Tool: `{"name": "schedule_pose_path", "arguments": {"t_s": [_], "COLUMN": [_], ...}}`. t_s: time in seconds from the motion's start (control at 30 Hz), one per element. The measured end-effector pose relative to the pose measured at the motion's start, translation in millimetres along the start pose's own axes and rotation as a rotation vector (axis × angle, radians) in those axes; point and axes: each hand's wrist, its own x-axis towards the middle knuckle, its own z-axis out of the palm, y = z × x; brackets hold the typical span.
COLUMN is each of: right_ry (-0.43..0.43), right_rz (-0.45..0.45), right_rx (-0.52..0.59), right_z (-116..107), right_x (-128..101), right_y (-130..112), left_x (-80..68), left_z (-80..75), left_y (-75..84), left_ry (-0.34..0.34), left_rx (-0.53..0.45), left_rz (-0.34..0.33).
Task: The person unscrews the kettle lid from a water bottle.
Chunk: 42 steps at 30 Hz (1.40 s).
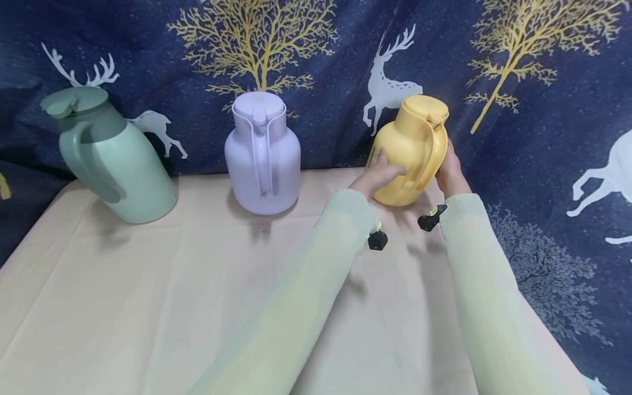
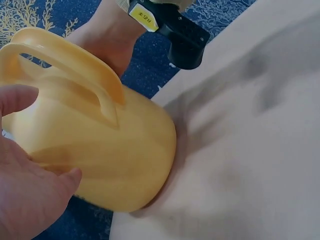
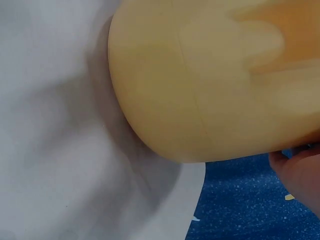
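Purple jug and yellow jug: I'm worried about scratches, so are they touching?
Apart. The head view shows blue backdrop and beige cloth between the purple jug and the yellow jug.

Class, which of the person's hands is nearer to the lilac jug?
Left. The left hand is right of the lilac jug, at the yellow jug's near side; the right hand is farther off, at the yellow jug's opposite side.

Soft-shadowed light, dimmer wrist views

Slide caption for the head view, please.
Left hand and right hand flank the yellow lidded jug; lilac jug, green jug farther left.
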Motion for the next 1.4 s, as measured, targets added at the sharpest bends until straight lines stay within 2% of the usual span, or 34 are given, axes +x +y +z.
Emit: {"name": "schedule_pose_path", "arguments": {"t_s": [0.13,0.23,0.37,0.53,0.67,0.9,1.13,1.23,1.4], "right_ry": [0.002,0.004,0.01,-0.019,-0.016,-0.031,-0.05,-0.042,-0.051], "right_rz": [0.001,0.007,-0.006,-0.067,-0.124,-0.182,-0.176,-0.175,-0.163], "right_rx": [-0.008,-0.029,-0.024,0.007,0.033,-0.001,-0.014,-0.003,0.042], "right_z": [1.9,2.4,0.3,-2.4,-4.9,-3.1,-1.2,-3.1,-4.1], "right_x": [-0.6,-2.5,-4.8,-6.7,-8.8,-15.2,-19.9,-23.2,-30.8], "right_y": [-1.8,-2.4,-1.5,1.5,4.2,8.7,12.7,12.5,10.9], "left_x": [2.1,3.0,3.7,4.3,3.2,-2.5,-2.8,-2.5,-3.2], "left_z": [3.3,5.4,7.4,4.3,1.2,-3.7,-0.1,1.8,4.1], "left_y": [0.5,-0.8,-5.3,-13.9,-17.6,-21.2,-25.2,-26.5,-29.7], "left_ry": [0.055,0.073,0.082,0.093,0.089,0.105,0.214,0.237,0.264], "left_rx": [-0.009,0.001,-0.008,0.045,0.041,0.077,0.122,0.135,0.071], "left_rz": [-0.04,-0.044,0.017,0.12,0.156,0.172,0.165,0.183,0.199]}}
